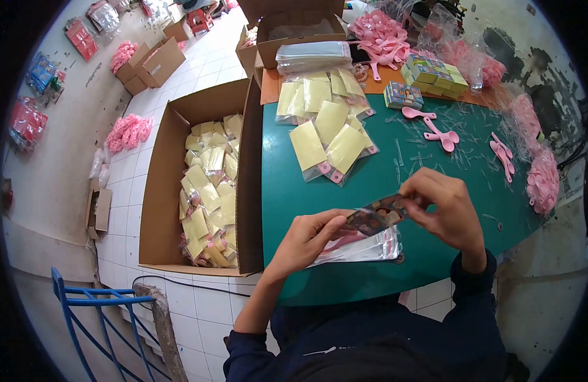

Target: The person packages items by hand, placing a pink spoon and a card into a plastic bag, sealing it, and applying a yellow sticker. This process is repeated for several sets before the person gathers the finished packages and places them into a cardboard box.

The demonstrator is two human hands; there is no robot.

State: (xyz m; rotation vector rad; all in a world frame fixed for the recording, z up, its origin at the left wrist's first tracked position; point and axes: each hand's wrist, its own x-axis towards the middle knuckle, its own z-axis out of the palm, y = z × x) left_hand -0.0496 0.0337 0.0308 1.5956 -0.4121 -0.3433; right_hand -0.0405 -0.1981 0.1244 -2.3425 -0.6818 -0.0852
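Observation:
A small packet with a dark printed card is held between my two hands over the green table. My left hand pinches its left end, and my right hand pinches its right end with bent fingers. Beneath it, near the table's front edge, lies a stack of clear plastic bags; something pink shows at the stack's left part, partly hidden by my left hand. Further back, filled bags with yellow cards are piled on the table, some with pink handle ends showing.
An open cardboard box of packed bags stands left of the green table. Pink spoons, card stacks and plastic strips lie at the back right. Pink spoon bundles sit along the right edge. A blue metal frame stands lower left.

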